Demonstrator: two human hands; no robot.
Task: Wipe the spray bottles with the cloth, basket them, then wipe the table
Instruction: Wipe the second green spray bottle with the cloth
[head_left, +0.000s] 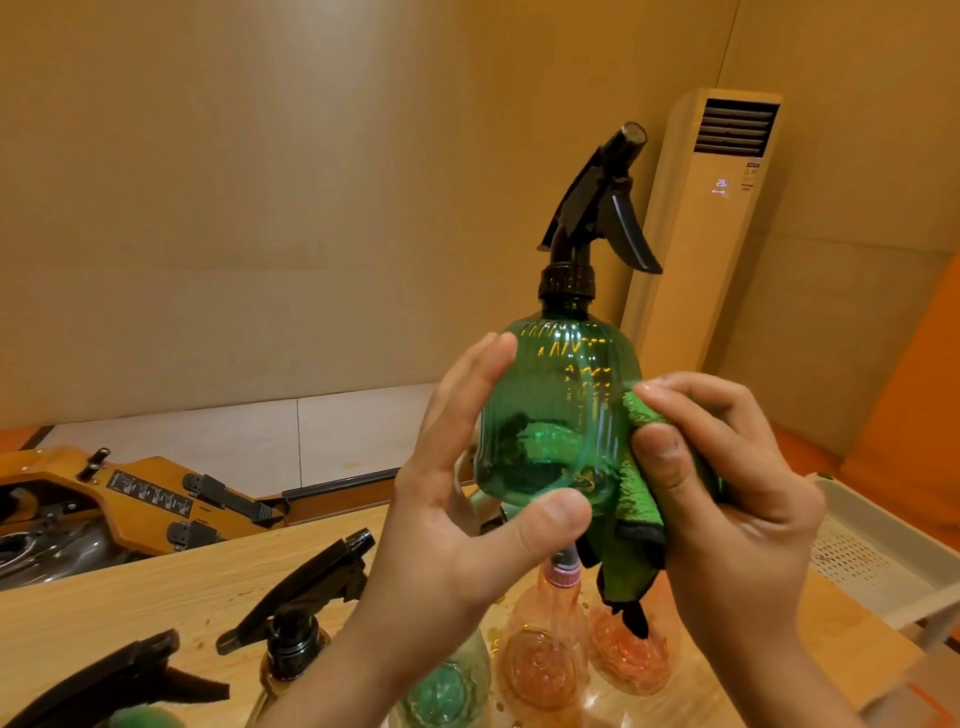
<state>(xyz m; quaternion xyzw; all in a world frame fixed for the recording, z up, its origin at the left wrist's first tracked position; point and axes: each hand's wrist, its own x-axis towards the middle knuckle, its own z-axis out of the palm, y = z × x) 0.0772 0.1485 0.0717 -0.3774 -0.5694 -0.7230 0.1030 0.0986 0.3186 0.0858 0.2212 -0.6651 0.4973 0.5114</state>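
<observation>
1. Item under work: a green spray bottle (556, 410) with a black trigger head is held upright in the air above the desk (130, 597), at about eye level, well clear of the surface.
2. Left hand (467, 509): grasping the bottle, with the thumb under the base and the fingers laid up its left side. In my judgement this hold props the bottle from below and leaves the opposite side bare for wiping.
3. Right hand (727, 493): clenched on a green cloth (639, 499), fingers and thumb pinching a bunched fold and pressing it to the bottle's right side. The loose end hangs below the hand.
4. Step in hand, as judged: wiping of this bottle is under way, and basketing is not yet done.
5. Bottles awaiting attention: further spray bottles stand on the desk beneath the hands — two pink ones (545, 649), a green one (447, 691) and a yellowish one with a black trigger (296, 639). Another black trigger (119, 680) shows at the lower left, its bottle out of view.
6. Containers: a white perforated basket (883, 551) sits at the right end of the desk, within reach of the right hand. Its holed floor shows, and no bottle is seen in the part in view.
7. Bottle contents: whether the held bottle carries liquid cannot be told through the ribbed, tinted wall.
8. Desk surface: small specks lie near the pink bottles — matter for the final wipe.
</observation>
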